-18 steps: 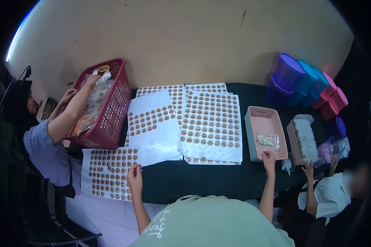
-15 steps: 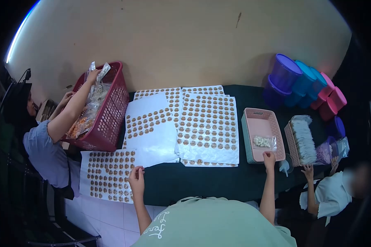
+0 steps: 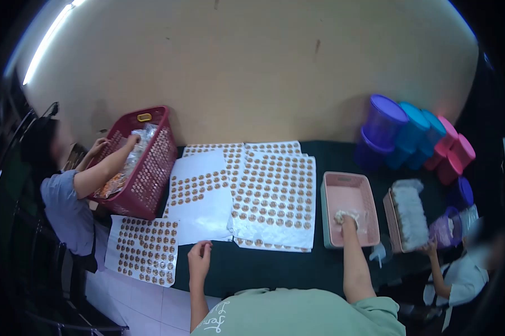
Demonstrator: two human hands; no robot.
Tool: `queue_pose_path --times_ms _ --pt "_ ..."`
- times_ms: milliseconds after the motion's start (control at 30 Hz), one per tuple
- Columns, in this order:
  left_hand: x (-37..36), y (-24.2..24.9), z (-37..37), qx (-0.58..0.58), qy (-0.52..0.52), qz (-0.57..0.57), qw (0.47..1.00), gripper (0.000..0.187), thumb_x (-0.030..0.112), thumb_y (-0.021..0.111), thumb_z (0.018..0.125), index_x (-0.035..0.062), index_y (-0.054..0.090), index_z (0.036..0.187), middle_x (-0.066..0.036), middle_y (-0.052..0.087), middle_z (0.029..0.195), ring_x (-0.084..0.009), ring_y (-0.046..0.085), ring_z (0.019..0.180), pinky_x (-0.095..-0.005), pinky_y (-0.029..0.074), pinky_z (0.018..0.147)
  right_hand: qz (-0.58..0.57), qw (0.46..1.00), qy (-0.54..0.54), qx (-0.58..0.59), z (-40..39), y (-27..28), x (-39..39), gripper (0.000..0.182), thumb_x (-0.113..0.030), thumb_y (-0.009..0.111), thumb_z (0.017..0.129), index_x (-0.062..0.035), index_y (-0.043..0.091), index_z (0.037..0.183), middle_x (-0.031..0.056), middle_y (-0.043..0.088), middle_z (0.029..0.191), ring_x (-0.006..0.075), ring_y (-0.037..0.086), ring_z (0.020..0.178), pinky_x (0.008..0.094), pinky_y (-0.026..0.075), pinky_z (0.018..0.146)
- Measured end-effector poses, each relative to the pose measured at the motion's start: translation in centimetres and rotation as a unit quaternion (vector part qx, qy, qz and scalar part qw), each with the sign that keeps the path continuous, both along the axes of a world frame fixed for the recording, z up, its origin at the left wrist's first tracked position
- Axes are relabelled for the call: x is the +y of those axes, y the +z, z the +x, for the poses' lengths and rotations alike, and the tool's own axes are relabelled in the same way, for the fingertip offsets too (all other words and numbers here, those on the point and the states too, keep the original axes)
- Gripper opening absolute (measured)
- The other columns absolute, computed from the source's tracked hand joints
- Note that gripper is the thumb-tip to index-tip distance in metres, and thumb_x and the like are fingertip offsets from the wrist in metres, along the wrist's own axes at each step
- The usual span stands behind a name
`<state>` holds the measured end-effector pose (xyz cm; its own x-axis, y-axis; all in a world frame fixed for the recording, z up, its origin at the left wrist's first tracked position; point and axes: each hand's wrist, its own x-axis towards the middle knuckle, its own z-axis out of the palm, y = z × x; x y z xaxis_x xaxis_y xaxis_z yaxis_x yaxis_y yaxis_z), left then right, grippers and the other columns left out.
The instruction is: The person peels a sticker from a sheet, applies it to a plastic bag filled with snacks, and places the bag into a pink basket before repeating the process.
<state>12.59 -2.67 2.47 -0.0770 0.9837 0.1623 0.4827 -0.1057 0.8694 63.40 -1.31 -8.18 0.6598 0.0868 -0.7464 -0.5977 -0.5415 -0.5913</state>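
Note:
My right hand (image 3: 349,222) reaches into the pink-lined basket (image 3: 350,180), its fingers on a clear plastic bag (image 3: 362,225) of small white pieces. The fingertips are partly lost against the bag, but they look closed on it. My left hand (image 3: 199,256) hovers over the dark table edge, just below a partly used white sticker sheet (image 3: 205,217). Its thumb and fingers are pinched together; whatever they hold is too small to make out. To its left, another sheet of round brown stickers (image 3: 143,246) hangs over the table's front edge.
Stacked sticker sheets (image 3: 272,196) cover the table's middle. At left, a person's hand (image 3: 132,140) is in a dark red basket (image 3: 152,185) of filled bags. At right are a basket of white packets (image 3: 412,215), purple tubs (image 3: 384,115) and another person's hand (image 3: 430,246).
My right hand has moved from the basket's front rim forward onto the bag inside. My left hand stays pinched near the table edge. The left-hand person's hand has lowered packets into the red basket.

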Motion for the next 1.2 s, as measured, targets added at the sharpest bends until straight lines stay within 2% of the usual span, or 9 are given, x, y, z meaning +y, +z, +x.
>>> queue_pose_path --times_ms 233,367,567,633,733,767,900,1033,1200 --pt "-3.4 -1.4 -0.2 -0.02 0.003 -0.009 1.0 0.011 0.003 0.051 0.082 -0.0012 0.059 0.088 -0.007 0.062 0.077 -0.0101 0.059 0.069 -0.0217 0.046 0.062 -0.203 0.908 0.178 -0.32 -2.6 1.3 3.9 0.061 -0.013 0.064 0.07 -0.0032 0.031 0.121 0.02 0.044 0.113 0.0354 0.045 0.109 0.0414 0.05 0.076" --pt "-4.2 -3.3 -1.0 0.018 -0.028 -0.048 0.998 0.012 0.006 0.053 0.082 0.0001 0.06 0.088 -0.009 0.062 0.079 -0.0129 0.06 0.07 -0.0235 0.047 0.063 0.141 0.976 0.044 -0.158 -0.7 -0.8 1.1 0.076 0.001 0.068 0.063 -0.0019 0.022 0.123 0.023 0.045 0.111 0.038 0.055 0.089 0.0392 0.052 0.073" --pt "-2.6 -2.2 2.8 0.034 -0.16 -0.089 0.983 0.017 0.013 0.055 0.083 0.0003 0.059 0.094 -0.012 0.063 0.087 -0.0177 0.062 0.078 -0.028 0.048 0.069 0.449 0.866 0.119 -0.184 -11.1 8.8 -4.1 0.065 0.0 0.067 0.068 -0.0016 0.029 0.121 0.015 0.052 0.101 0.0199 0.057 0.084 0.0303 0.051 0.066" --pt "-2.2 -3.1 5.6 -0.225 -0.21 -0.113 0.945 0.025 0.018 0.056 0.084 -0.0014 0.055 0.101 -0.01 0.063 0.088 -0.0164 0.061 0.079 -0.0258 0.047 0.071 0.448 0.846 0.262 -0.123 -18.5 12.0 -5.5 0.061 -0.006 0.066 0.072 -0.0027 0.031 0.122 0.01 0.052 0.096 0.0148 0.056 0.077 0.0272 0.049 0.067" --pt "-2.3 -1.8 8.1 -0.276 -0.186 -0.266 0.905 0.036 0.024 0.061 0.081 -0.0021 0.055 0.105 -0.005 0.062 0.085 -0.0104 0.057 0.075 -0.0221 0.045 0.067 0.345 0.703 0.605 -0.145 -27.0 10.1 -7.4 0.056 -0.01 0.065 0.076 -0.0017 0.035 0.122 0.0109 0.052 0.104 0.0124 0.053 0.085 0.0276 0.046 0.071" --pt "-2.5 -1.6 7.7 -0.275 -0.192 -0.269 0.903 0.036 0.024 0.061 0.081 -0.0021 0.055 0.105 -0.005 0.062 0.085 -0.0104 0.057 0.075 -0.0221 0.045 0.067 0.428 0.762 0.486 -0.009 -29.7 6.9 -8.0 0.046 -0.014 0.064 0.078 -0.0006 0.042 0.117 0.0089 0.052 0.108 0.012 0.053 0.089 0.0254 0.044 0.073" --pt "-2.6 -2.3 4.7 -0.257 -0.173 -0.257 0.915 0.031 0.023 0.063 0.08 -0.0027 0.059 0.097 -0.005 0.062 0.083 -0.0087 0.057 0.072 -0.0222 0.046 0.063 0.324 0.733 0.582 0.14 -25.7 9.0 -5.4 0.033 -0.016 0.062 0.079 -0.0019 0.051 0.107 0.0059 0.054 0.102 0.012 0.053 0.091 0.0267 0.045 0.076" --pt "-1.9 -3.0 -2.2 -0.285 -0.082 -0.22 0.929 0.028 0.018 0.062 0.081 -0.0018 0.057 0.1 -0.005 0.061 0.084 -0.0089 0.058 0.072 -0.0217 0.047 0.065 0.212 0.829 0.457 -0.241 -17.2 -3.4 0.9 0.029 -0.012 0.06 0.074 -0.0012 0.053 0.101 0.0098 0.057 0.086 0.018 0.055 0.083 0.0307 0.047 0.069" --pt "-1.5 -1.0 -9.1 -0.288 0.038 -0.159 0.944 0.024 0.014 0.059 0.082 -0.0016 0.054 0.1 -0.006 0.061 0.086 -0.0094 0.057 0.073 -0.0221 0.046 0.064 -0.173 0.73 0.483 -0.453 -13.6 -6.0 0.5 0.04 -0.013 0.058 0.075 -0.0008 0.041 0.11 0.0194 0.041 0.112 0.0361 0.046 0.102 0.0433 0.044 0.08"
